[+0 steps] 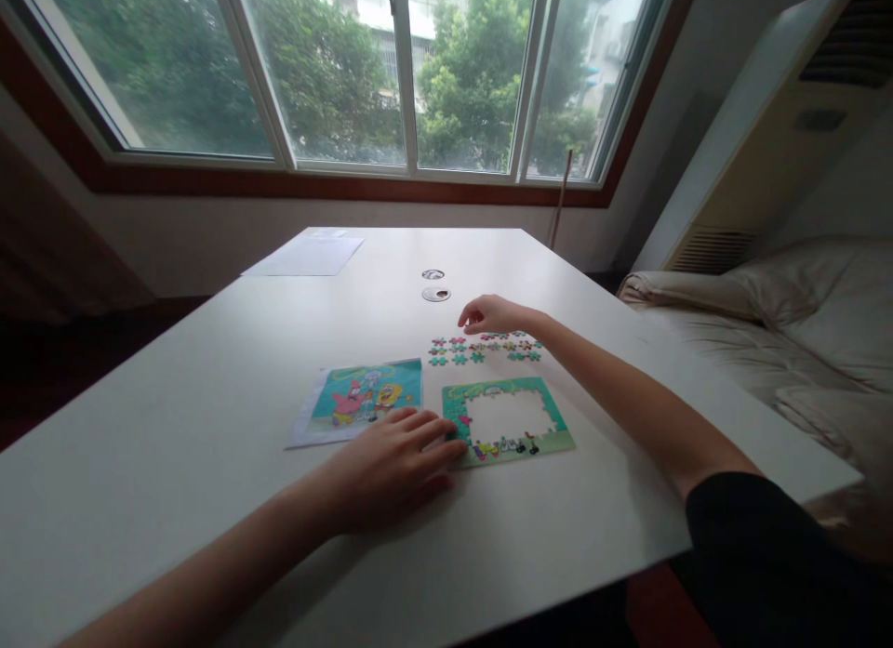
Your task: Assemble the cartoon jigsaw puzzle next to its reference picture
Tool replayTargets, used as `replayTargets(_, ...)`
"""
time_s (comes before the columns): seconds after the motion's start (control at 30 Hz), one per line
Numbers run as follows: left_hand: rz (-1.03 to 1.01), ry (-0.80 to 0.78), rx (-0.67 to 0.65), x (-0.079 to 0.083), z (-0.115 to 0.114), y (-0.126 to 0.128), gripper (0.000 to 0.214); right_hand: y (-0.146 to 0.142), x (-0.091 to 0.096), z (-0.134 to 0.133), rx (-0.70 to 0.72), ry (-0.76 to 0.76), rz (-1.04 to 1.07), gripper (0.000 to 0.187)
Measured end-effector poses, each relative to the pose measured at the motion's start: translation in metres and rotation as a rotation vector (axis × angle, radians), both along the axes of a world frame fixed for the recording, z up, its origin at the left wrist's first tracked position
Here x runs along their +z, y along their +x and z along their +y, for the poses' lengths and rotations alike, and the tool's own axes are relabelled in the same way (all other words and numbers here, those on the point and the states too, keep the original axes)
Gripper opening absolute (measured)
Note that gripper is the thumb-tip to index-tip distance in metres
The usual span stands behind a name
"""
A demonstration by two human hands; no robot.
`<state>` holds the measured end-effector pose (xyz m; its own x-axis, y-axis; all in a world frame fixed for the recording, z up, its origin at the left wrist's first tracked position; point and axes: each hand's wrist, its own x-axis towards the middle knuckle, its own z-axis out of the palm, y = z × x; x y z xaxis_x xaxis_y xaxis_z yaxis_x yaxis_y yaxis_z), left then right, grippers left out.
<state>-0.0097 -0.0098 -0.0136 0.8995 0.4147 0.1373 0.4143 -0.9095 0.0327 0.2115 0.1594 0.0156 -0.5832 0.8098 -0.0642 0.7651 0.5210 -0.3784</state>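
Observation:
My left hand (394,467) lies flat with fingers stretched, its fingertips on the left edge of a jigsaw puzzle frame (558,423). The frame has a green cartoon border and a bare white middle, with a few pieces seemingly fitted along its left side. Beneath the fingers, to the left, is a cartoon picture sheet (366,392), partly covered. Farther away, my right hand (494,313) hovers over rows of loose puzzle pieces (459,359). Its fingers are curled together in a pinch, and whatever may be between them is too small to make out.
All this rests on a white table (209,425). White paper (307,256) lies at its far left corner. Two round fittings (436,295) are set in the tabletop beyond the pieces. A pale sofa (781,323) stands at the right, and windows (335,72) line the far wall.

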Motion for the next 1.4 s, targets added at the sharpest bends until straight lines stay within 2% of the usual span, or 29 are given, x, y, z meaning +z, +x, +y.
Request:
replayTargets(0.1,0.001,-0.01,0.006,-0.001,0.0,0.0,0.027,0.007,0.002,-0.031,0.071,0.044,0.164,0.019)
replayTargets(0.17,0.001,-0.009,0.009,-0.001,0.0,0.001,0.027,0.013,0.001,-0.055,0.075,0.018,0.258,0.015)
replayTargets(0.23,0.0,-0.005,0.007,-0.001,0.0,0.001,0.027,0.018,-0.001,-0.076,0.047,-0.054,0.327,0.016)
replayTargets(0.37,-0.01,0.005,0.008,-0.002,0.0,0.002,0.026,0.025,-0.009,-0.11,-0.026,-0.295,0.462,0.021)
replayTargets(0.43,-0.013,0.012,0.011,-0.003,0.0,0.002,0.027,0.026,-0.013,-0.122,-0.061,-0.334,0.46,0.02)
replayTargets(0.5,-0.011,0.014,0.011,-0.002,0.0,0.002,0.026,0.027,-0.015,-0.13,-0.093,-0.272,0.391,0.016)
replayTargets(0.63,-0.018,0.01,0.008,-0.002,0.0,0.002,0.027,0.033,-0.014,-0.136,-0.115,-0.092,0.218,0.014)
replayTargets(0.73,-0.022,0.008,0.01,-0.002,0.0,0.002,0.028,0.041,-0.01,-0.135,-0.067,-0.031,0.145,0.013)
replayTargets(0.93,-0.001,-0.005,0.004,-0.001,-0.001,0.001,0.028,0.048,-0.006,-0.137,0.045,-0.078,0.124,0.023)
replayTargets(1.2,0.008,-0.015,0.006,-0.001,-0.001,0.002,0.029,0.037,-0.009,-0.138,0.045,-0.117,0.079,0.016)
replayTargets(1.4,0.003,-0.011,0.008,0.0,-0.002,0.002,0.029,0.03,-0.013,-0.139,0.022,-0.166,0.271,0.012)
